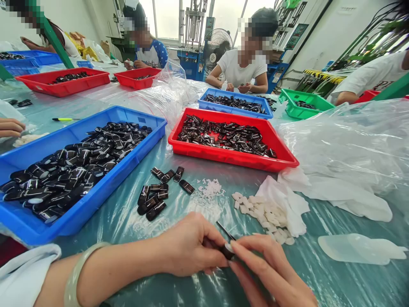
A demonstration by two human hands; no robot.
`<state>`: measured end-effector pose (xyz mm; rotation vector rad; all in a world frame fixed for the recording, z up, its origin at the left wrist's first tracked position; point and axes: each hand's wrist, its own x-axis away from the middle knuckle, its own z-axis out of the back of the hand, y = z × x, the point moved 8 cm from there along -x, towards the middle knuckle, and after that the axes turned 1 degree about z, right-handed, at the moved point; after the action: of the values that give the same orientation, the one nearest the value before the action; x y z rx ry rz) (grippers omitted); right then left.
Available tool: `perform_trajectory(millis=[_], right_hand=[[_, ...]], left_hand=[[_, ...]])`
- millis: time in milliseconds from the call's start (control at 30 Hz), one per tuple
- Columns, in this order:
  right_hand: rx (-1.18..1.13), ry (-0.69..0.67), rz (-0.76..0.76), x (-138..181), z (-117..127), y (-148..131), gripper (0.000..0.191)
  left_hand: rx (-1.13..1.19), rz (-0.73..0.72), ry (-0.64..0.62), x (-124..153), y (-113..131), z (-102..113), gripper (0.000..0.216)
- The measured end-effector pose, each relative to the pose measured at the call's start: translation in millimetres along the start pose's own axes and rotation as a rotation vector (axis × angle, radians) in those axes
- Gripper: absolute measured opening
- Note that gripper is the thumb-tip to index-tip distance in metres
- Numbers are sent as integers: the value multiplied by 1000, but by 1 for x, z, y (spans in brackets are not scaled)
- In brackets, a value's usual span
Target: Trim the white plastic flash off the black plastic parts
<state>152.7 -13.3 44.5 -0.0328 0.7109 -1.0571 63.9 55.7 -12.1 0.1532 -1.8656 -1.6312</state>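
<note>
My left hand (191,245) is closed around a small glossy black plastic piece (227,252), its tip showing between thumb and fingers. A whitish pad (228,247) sits at that tip. My right hand (271,266) meets it there, fingers pinched. A thin dark rod (225,230) sticks out from the right fingertips toward the upper left. Beyond my hands lie several loose black pieces (155,210), some white scraps (211,189) and a pile of off-white pads (263,211) beside a crumpled white cloth (284,200).
A blue tray (140,160) and a red tray (230,160), both holding black pieces, stand ahead. A translucent squeeze bottle (361,248) lies at right, near clear plastic sheeting (351,145). Other people work across the table; another person's hand (11,127) shows at far left.
</note>
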Motion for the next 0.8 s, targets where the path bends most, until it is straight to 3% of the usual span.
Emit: perform_trajectory(millis=[133, 367, 800], right_hand=[[10, 49, -91, 0, 4, 10, 49], [-15, 35, -94, 0, 3, 17, 44], [32, 56, -68, 0, 4, 18, 32]], left_hand=[[194, 115, -14, -1, -5, -1, 17], [341, 147, -25, -3, -5, 2, 41], [272, 95, 97, -2, 1, 20, 46]])
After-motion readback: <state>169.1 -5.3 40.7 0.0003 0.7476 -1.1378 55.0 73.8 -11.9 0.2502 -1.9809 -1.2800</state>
